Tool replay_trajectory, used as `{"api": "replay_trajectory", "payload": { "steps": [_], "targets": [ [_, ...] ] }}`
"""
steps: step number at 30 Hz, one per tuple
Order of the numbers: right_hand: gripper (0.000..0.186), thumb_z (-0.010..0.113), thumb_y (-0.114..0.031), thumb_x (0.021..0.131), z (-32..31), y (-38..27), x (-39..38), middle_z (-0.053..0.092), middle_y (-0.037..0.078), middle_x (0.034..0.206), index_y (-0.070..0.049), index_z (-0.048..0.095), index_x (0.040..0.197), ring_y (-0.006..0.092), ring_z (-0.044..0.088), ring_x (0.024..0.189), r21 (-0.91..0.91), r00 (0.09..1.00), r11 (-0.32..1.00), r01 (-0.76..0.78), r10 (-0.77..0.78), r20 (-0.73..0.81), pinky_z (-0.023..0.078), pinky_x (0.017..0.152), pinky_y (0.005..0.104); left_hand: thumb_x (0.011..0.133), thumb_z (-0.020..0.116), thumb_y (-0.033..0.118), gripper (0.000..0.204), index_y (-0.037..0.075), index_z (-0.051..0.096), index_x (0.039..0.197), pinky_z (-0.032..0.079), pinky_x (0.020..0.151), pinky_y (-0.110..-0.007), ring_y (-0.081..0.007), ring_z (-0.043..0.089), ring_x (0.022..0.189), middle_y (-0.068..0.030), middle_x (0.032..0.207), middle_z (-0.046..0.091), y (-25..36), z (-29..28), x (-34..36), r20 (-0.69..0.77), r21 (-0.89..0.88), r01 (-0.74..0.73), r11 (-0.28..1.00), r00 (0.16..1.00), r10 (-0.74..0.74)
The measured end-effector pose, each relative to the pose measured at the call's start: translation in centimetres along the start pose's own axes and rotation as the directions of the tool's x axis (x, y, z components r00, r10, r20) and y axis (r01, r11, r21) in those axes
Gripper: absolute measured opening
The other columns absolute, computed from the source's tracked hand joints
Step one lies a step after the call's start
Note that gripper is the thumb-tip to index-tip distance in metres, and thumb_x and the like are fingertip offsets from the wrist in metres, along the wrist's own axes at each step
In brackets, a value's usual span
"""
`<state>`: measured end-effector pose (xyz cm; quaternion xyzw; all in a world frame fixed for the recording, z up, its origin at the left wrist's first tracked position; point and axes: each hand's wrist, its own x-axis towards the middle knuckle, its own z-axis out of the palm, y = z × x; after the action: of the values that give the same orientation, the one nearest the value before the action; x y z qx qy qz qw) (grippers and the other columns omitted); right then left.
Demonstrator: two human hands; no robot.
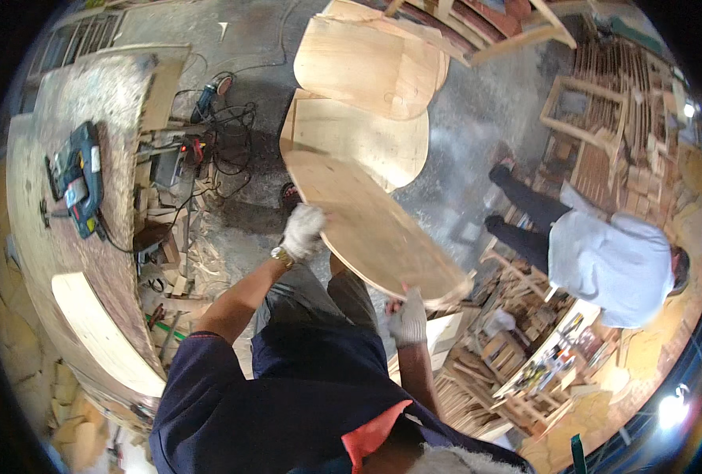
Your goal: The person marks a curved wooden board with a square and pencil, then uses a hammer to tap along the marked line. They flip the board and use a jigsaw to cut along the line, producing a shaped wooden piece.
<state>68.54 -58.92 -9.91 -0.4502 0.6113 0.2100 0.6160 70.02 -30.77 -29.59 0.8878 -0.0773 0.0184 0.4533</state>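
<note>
A curved-edged plywood panel (pixel 374 217) is held in front of my body, tilted, its right end lower in the picture. Gloved in white, my left hand (pixel 303 232) grips the panel's near left edge; a watch sits on that wrist. My right hand (pixel 408 317), gloved too, closes on the panel's near edge toward its right end, with some fingers hidden by the board. Just beyond lies another rounded plywood panel (pixel 366 134), partly covered by the held one. Farther off rests a further rounded panel (pixel 366 67).
On the left workbench (pixel 114 103) lie a jigsaw (pixel 78 182) and a pale curved strip (pixel 102 332). A sander (pixel 211 96) and tangled cables (pixel 232 134) are on the floor. At right, another person (pixel 604 257) stands near stacked wood offcuts (pixel 485 371).
</note>
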Motion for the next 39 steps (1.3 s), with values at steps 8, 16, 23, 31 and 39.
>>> {"api": "replay_trajectory", "payload": {
  "steps": [8,16,23,31,39],
  "targets": [
    [0.037,0.048,-0.037,0.101,-12.8,-5.1,-6.4,0.072,0.013,0.088,-0.004,0.06,0.112,0.0119,0.046,0.048,-0.085,0.999,0.996,0.034,-0.035,-0.007,0.041,0.045,0.0245,0.071,0.075,0.032,0.04,0.01,0.064,0.102,0.051,0.092,-0.044,-0.0303,0.064,0.101,-0.0085,0.099,0.066,12.4,6.1,3.1,0.364,-0.144,-0.408,0.902,0.825,0.432],
    [0.043,0.059,-0.033,0.095,-20.2,-9.4,-5.1,0.071,0.012,0.103,-0.003,0.054,0.126,0.0132,0.042,0.055,-0.477,0.97,0.877,-0.058,0.163,0.182,0.046,0.056,0.0269,0.068,0.08,0.028,0.039,0.012,0.063,0.099,0.053,0.083,-0.047,-0.0312,0.065,0.102,-0.007,0.099,0.065,21.3,2.7,-8.4,0.189,-0.09,-0.191,0.977,0.96,0.206],
    [0.043,0.064,-0.039,0.093,-14.9,-9.2,-3.8,0.066,0.011,0.092,-0.005,0.059,0.119,0.0168,0.045,0.059,-0.702,0.895,0.673,0.232,0.135,0.426,0.043,0.056,0.0304,0.075,0.073,0.031,0.026,0.015,0.07,0.095,0.054,0.07,-0.049,-0.0349,0.069,0.081,-0.0102,0.087,0.069,23.9,1.7,-14.5,-0.046,0.154,0.002,0.988,0.999,0.005],
    [0.062,0.081,-0.049,0.086,-7.1,-11.4,-15.5,0.071,0.02,0.097,0.005,0.065,0.111,0.0285,0.071,0.081,-0.232,0.243,-0.392,0.89,-0.022,0.97,0.058,0.075,0.0432,0.078,0.071,0.036,0.027,0.012,0.067,0.089,0.054,0.067,-0.047,-0.0327,0.07,0.075,-0.0112,0.077,0.068,33.6,-5.7,-23.8,-0.289,0.241,0.415,0.877,0.894,-0.344],
    [0.069,0.097,-0.037,0.051,8.8,9.0,-23.3,0.071,0.012,0.09,-0.003,0.069,0.104,0.0282,0.071,0.084,0.654,-0.491,-0.449,0.609,0.435,0.755,0.057,0.079,0.0421,0.078,0.077,0.032,0.024,0.01,0.066,0.078,0.055,0.058,-0.041,-0.029,0.07,0.065,-0.0082,0.068,0.066,44.5,-18.5,-41.7,-0.682,0.205,0.745,0.635,0.574,-0.453]
  ]
}}
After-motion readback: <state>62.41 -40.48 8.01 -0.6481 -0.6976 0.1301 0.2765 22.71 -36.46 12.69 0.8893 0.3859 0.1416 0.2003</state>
